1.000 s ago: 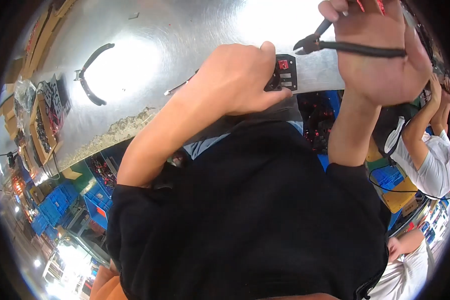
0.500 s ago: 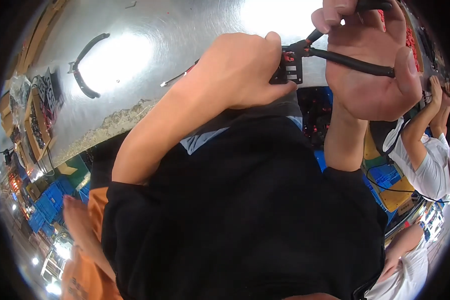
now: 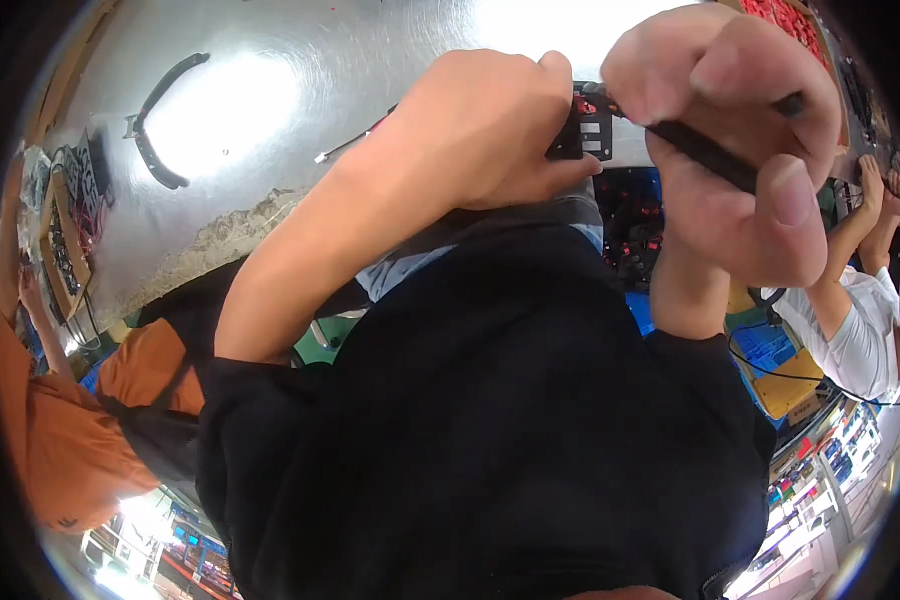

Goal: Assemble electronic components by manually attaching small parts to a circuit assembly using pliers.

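The left hand [image 3: 490, 125] gripped a small black part [image 3: 582, 130] over the metal worktop [image 3: 370, 50], while the right hand [image 3: 740, 150] was closed around black-handled pliers [image 3: 710, 155].

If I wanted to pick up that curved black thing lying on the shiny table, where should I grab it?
Probably grab the curved black piece at the middle of its bend, coming straight down from above. It lies flat on the metal table with bare space on both sides, and its thin ends look harder to pinch.

Black short-sleeved top, plain, no visible markings; sleeves ending above the elbows. Forearms bare. Left hand [image 3: 490, 125] and right hand [image 3: 735, 150] bare, ungloved, no rings or watch visible.
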`<state>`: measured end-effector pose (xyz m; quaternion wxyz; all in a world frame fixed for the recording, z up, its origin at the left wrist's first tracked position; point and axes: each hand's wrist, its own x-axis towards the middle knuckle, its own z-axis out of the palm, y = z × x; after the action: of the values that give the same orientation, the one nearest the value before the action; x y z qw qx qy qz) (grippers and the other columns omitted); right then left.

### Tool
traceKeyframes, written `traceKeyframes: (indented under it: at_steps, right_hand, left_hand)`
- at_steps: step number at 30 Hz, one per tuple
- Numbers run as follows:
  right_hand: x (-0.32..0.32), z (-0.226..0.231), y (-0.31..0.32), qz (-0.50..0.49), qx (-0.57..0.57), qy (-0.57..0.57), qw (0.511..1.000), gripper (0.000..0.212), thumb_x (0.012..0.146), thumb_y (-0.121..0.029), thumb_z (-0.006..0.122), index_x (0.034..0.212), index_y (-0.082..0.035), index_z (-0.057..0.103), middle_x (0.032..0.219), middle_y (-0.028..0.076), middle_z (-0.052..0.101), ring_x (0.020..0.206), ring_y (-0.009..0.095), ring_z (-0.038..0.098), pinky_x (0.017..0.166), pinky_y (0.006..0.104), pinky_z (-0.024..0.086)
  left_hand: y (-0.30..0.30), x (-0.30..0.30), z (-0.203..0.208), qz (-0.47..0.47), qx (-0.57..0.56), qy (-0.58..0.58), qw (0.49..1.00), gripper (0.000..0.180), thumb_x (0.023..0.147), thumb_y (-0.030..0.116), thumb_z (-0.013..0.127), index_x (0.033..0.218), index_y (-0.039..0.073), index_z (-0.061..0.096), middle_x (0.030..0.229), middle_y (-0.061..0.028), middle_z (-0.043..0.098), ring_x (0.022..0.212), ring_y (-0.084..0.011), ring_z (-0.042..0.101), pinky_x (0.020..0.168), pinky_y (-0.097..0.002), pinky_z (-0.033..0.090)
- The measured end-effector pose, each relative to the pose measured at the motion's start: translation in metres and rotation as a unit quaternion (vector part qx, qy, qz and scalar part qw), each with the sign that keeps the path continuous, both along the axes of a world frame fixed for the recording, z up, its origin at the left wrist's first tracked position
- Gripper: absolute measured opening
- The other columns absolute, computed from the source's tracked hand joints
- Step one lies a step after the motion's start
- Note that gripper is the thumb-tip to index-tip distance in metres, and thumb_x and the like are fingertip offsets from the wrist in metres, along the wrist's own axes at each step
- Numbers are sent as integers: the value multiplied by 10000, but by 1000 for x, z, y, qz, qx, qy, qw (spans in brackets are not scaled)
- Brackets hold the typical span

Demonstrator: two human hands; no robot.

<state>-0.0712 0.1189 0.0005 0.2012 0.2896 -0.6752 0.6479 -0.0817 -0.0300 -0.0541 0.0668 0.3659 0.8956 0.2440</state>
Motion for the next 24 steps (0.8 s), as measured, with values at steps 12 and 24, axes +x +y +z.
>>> traceKeyframes:
  at_steps: [12,24]
  right_hand:
    - [-59,-30,20,4,98,162,982,468,859,-448,621,976,4,586,840,154,602,742,259,593,668,366,477]
    - [-115,-57,27,-26,189,319,928,392,828,-400,674,825,-9,658,766,158,644,679,282,618,618,371,482]
  left_hand:
    - [-2,1,-12,-24,78,33,996,430,841,422,691,932,2,677,765,-181,688,767,-378,679,690,-445,553]
    - [1,8,-22,-21,91,140,986,425,863,409,733,1018,21,657,944,-126,652,889,-270,642,811,-380,510]
